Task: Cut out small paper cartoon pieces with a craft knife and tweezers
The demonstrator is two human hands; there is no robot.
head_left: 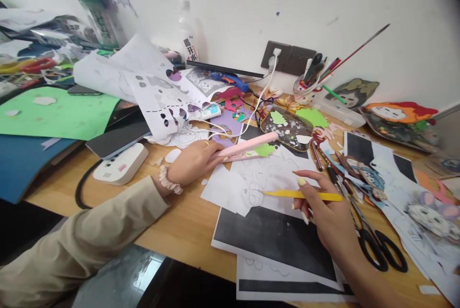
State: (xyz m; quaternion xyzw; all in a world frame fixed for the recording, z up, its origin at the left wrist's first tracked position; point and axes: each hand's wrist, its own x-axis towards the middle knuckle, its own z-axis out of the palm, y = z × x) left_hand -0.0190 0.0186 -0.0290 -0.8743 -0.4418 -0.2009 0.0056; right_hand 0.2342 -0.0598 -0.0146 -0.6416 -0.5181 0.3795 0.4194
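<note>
Head view: left hand [194,160], clenched around the near end of a pink stick-shaped tool [247,145], the tool lying slantwise over a white line-drawing sheet [266,174] on the wooden table [187,226]; a scrunchie [169,181] on that wrist; right hand [325,212], grasping a yellow pen-like tool [302,195], its tip touching the drawn sheet at its near-left part; black paper sheets [276,238] under and below the drawing; black-handled scissors [377,243] just right of the right hand; green paper [57,114] far left; a cup of pens [305,90] by the wall.
</note>
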